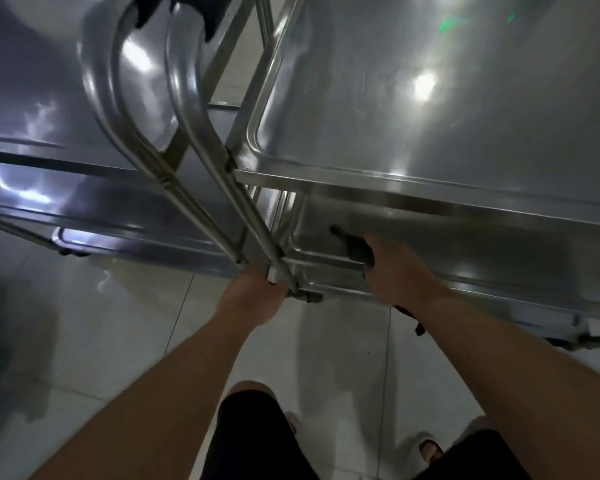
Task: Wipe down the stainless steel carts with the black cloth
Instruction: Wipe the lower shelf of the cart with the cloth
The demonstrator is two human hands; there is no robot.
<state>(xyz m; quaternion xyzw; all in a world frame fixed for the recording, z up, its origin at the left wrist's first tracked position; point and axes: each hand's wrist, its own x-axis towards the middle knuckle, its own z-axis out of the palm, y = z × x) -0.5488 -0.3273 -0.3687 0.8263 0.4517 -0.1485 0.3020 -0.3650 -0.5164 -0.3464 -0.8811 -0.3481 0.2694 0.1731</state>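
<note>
Two stainless steel carts stand side by side. The right cart (430, 109) shows its shiny top shelf and a lower shelf beneath. The left cart (32, 98) fills the left side. My right hand (395, 271) reaches under the right cart's top shelf and holds the black cloth (355, 245) against the lower shelf's near edge; a strip of cloth hangs below my wrist. My left hand (253, 299) grips the bottom of the right cart's upright handle tube (243, 220) at the shelf corner.
Curved handle tubes (118, 109) with black grips rise between the carts. A pale tiled floor (118, 341) lies below. My legs in dark shorts (250, 441) and sandalled feet show at the bottom. A caster sits at the lower right.
</note>
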